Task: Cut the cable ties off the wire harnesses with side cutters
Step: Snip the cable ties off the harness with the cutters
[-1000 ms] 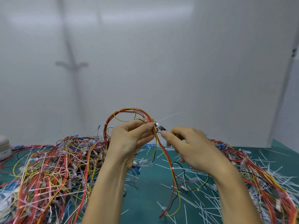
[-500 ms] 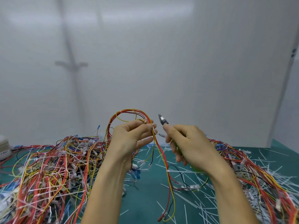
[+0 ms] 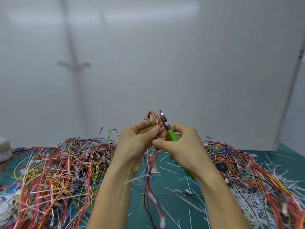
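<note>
Tie offcuts (image 3: 272, 202) litter the counter (image 3: 165, 182) at lower right, but the harness pile (image 3: 49, 171) at left is large. Centre frame, the left hand's (image 3: 138, 141) grip pinches one harness (image 3: 147, 185); the right hand's (image 3: 183, 146) grip clamps the side cutters (image 3: 171, 134); a white tie (image 3: 146, 176) lower on it looks uncut.

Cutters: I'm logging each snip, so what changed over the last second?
The cutters swung from pointing left at the harness to pointing up, off the wires. The right hand closed in on the left hand. The harness loop above the left hand shrank. Same as before: the left hand holds the harness, the right grips the cutters, and the wire piles lie unmoved.
</note>
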